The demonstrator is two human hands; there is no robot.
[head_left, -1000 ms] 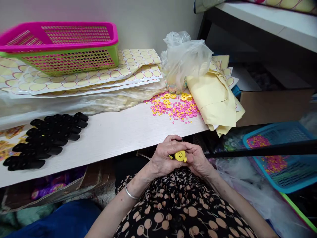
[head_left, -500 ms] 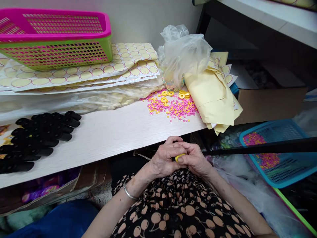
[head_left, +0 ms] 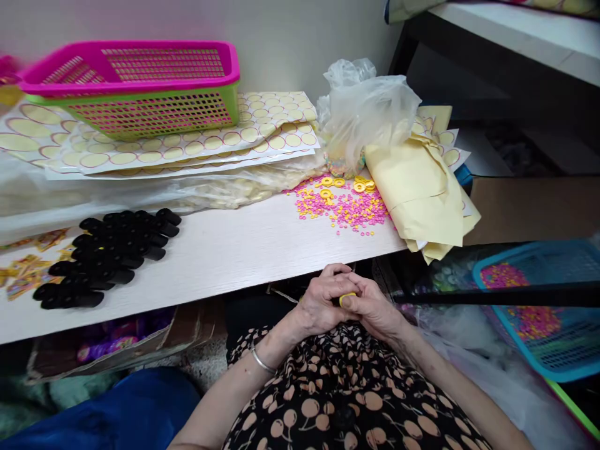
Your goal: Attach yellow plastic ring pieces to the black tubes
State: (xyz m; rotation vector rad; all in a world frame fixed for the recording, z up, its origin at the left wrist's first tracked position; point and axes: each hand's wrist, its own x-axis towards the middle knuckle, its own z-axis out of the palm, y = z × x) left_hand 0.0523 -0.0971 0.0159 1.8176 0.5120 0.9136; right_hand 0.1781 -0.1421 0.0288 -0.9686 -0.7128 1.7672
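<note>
Close together in front of my lap, my left hand (head_left: pixel 323 304) and my right hand (head_left: pixel 375 307) are both closed around a small yellow plastic piece (head_left: pixel 345 298). My right thumb presses on its near side. Most of the piece is hidden by fingers, and its full shape does not show; its colour matches the yellow rings on the table. Beyond my hands, pink and yellow beads (head_left: pixel 355 210) lie scattered on the white table (head_left: pixel 244 250). Several yellow rings (head_left: pixel 327 194) sit among and behind them.
Black plastic pieces (head_left: pixel 117 247) lie in rows at left, beside small printed packets (head_left: pixel 28 275). A pink-and-green basket (head_left: pixel 154 115) stands on sticker sheets (head_left: pixel 262 147). Plastic bags (head_left: pixel 370 103) and folded yellow paper (head_left: pixel 417 194) are at back right. Below, a blue basket (head_left: pixel 510 340) holds beads.
The view has swung slightly left and up, so everything appears shifted right and mostly lower. My hands keep nearly the same hold on the yellow piece.
</note>
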